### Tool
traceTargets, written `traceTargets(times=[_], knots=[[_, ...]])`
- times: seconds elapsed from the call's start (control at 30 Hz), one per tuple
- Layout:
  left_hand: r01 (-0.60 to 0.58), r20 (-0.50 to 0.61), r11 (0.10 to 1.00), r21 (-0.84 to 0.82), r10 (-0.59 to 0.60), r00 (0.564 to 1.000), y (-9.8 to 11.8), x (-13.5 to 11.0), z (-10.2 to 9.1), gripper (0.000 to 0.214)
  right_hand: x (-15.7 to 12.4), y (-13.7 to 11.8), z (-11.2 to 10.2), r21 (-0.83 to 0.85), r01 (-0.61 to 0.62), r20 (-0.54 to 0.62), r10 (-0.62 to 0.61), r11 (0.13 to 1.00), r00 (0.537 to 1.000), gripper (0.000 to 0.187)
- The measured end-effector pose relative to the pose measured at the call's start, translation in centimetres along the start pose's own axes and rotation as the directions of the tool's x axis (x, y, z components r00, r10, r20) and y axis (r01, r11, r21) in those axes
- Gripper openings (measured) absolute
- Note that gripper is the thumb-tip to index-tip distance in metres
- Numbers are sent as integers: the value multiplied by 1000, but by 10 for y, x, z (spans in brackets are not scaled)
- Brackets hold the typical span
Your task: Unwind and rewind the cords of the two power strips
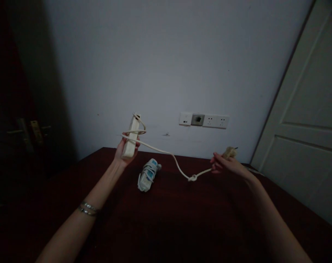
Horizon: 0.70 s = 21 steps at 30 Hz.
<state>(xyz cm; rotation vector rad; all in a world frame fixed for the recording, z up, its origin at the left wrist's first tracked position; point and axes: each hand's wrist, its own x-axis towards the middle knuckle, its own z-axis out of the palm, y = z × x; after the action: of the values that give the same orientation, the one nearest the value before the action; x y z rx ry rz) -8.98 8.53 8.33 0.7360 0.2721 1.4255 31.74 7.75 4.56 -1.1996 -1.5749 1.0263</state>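
My left hand holds a cream power strip upright above the dark red table, with its cord looped once around the strip's upper part. The cord sags to the right, carries a knot near the table top, and runs up into my right hand. My right hand pinches the cord close to its plug, whose prongs point right. On the table between my hands lies a second strip, white with blue labels and its own cord wound around it.
A row of wall sockets sits on the pale wall behind the table. A white panelled door stands at the right. At the left a dark door with a brass handle is in shadow. A bracelet is on my left wrist.
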Motion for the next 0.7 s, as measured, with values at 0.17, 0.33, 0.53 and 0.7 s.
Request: traceTargets(times=[0.17, 0.33, 0.53, 0.7], knots=[[235, 97, 927, 294, -273, 957, -19, -10, -5, 49, 21, 30, 12, -411, 193, -217, -301, 891, 929, 56], [350, 122, 577, 738, -623, 773, -43, -32, 13, 34, 20, 24, 22, -529, 227, -323, -441, 818, 838, 50], [87, 114, 155, 984, -926, 360, -55, -44, 40, 21, 11, -9, 16, -606, 293, -367, -587, 739, 721, 41], [41, 165, 202, 979, -887, 431, -67, -49, 39, 18, -22, -74, 38, -381, 576, -506, -684, 724, 525, 40]])
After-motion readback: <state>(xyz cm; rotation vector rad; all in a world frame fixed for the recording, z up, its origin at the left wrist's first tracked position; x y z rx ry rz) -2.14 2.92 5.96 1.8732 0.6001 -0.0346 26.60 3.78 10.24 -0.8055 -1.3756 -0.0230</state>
